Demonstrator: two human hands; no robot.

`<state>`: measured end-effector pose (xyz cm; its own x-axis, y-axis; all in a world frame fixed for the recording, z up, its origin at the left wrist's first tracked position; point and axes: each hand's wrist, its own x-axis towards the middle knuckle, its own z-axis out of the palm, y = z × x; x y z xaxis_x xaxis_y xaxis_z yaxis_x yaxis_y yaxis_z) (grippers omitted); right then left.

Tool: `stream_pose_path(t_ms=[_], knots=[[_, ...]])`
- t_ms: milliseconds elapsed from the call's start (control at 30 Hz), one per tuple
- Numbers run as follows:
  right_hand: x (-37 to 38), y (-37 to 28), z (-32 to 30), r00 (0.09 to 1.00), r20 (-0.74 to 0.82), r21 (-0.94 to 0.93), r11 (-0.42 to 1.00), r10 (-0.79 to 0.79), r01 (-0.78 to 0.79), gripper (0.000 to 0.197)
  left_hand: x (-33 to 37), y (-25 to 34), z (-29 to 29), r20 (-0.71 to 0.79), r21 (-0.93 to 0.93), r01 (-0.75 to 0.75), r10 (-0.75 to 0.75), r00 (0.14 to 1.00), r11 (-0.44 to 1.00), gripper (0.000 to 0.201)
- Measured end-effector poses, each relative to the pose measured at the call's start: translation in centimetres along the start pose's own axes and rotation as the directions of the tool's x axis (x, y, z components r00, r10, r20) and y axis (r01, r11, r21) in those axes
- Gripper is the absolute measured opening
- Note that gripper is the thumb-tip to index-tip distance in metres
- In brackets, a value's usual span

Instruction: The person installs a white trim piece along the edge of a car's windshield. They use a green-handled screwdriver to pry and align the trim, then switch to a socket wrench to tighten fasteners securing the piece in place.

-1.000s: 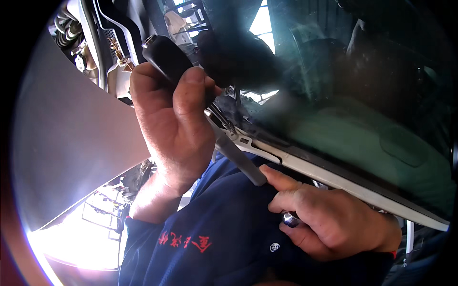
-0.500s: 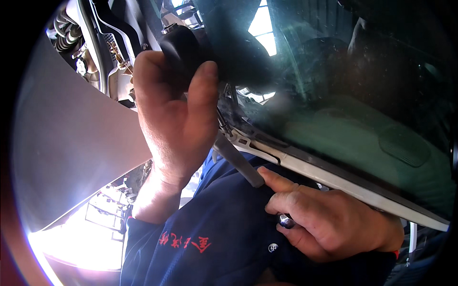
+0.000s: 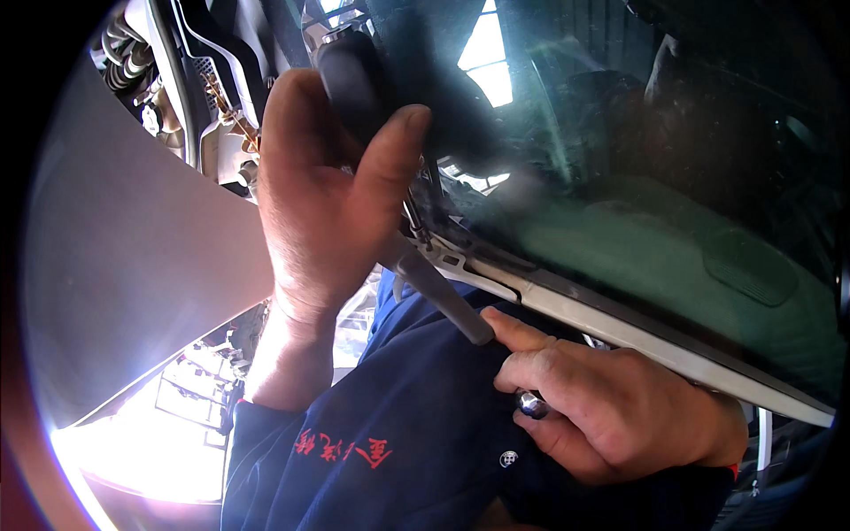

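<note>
My left hand (image 3: 323,190) is raised by the windscreen, its fingers and thumb closed round a dark, rounded tool body (image 3: 354,75) with a metal piece on top. Just below and beside that hand, a thin metal shaft (image 3: 414,219) runs down to the bodywork at the glass edge. A grey tube-shaped piece (image 3: 447,305) slants from under the left hand toward my right hand (image 3: 611,403); whether it joins the dark tool is hidden. My right index fingertip meets the tube's lower end. The other right fingers are curled round a shiny, rounded metal piece (image 3: 532,404), mostly hidden.
The dark green windscreen (image 3: 637,203) fills the upper right, with a pale body edge (image 3: 611,336) along its lower side. A raised smooth panel (image 3: 150,230) stands at left. Engine-bay parts (image 3: 190,97) show at upper left. My dark blue clothing (image 3: 398,398) is close below.
My left hand and the dark tool have shifted slightly right and up. My right hand stays almost where it was, still at the grey tube's end.
</note>
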<state>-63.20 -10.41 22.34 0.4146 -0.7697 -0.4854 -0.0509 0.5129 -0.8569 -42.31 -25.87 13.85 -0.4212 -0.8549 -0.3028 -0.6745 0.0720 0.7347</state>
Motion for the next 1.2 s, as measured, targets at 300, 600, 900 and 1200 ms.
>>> stream_pose_path(t_ms=[300, 600, 900, 1200], knots=[[0.0, -0.2, -0.4, 0.998, 0.058, -0.039, 0.999, 0.030, -0.027, 0.033, 0.3, -1.0, -2.3, 0.285, -0.200, -0.008, 0.066, 0.956, 0.980, 0.028], [-0.1, 0.1, -0.5, 1.000, 0.005, -0.020, 1.000, -0.007, 0.007, 0.032, -0.2, -1.4, 0.6, 0.109, -0.212, 0.023, 0.001, 0.994, 0.977, 0.020], [-0.6, 0.1, 1.6, 0.994, -0.100, 0.014, 0.999, 0.035, -0.034, 0.034, -0.1, -1.8, 1.7, -0.070, -0.110, -0.064, 0.057, 0.996, 0.992, 0.036], [1.1, -6.0, 1.5, 0.941, -0.335, -0.313, 0.934, 0.059, -0.170, 0.042, 0.1, -2.7, 1.3, -0.174, 0.080, -0.186, 0.197, 0.965, 0.979, 0.041]])
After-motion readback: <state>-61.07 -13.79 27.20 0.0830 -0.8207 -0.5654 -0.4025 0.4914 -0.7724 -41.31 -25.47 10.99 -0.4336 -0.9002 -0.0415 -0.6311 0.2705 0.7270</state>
